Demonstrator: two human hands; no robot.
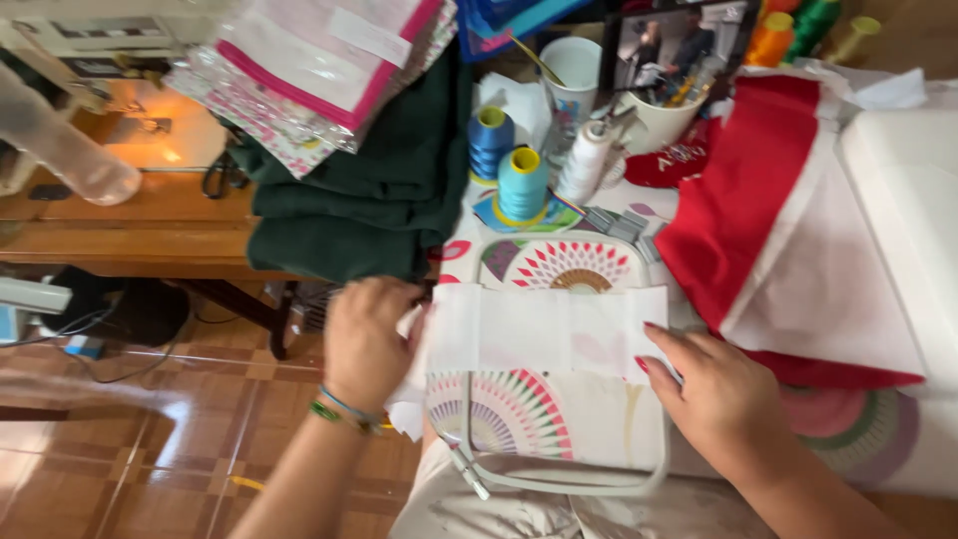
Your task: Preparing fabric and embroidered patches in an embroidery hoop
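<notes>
Holding white sheet (544, 329), both hands

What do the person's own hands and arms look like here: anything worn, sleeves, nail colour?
Both forearms are bare, no sleeves in view. The left hand has thin beaded bracelets at the wrist, green and light blue. The right hand wears no visible jewellery; its nails are painted red.

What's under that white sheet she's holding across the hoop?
Under the white sheet, held by the left hand and right hand, lies the white hoop on a cloth with fan patterns. The covered strip of hoop and pattern cannot be seen.
</notes>
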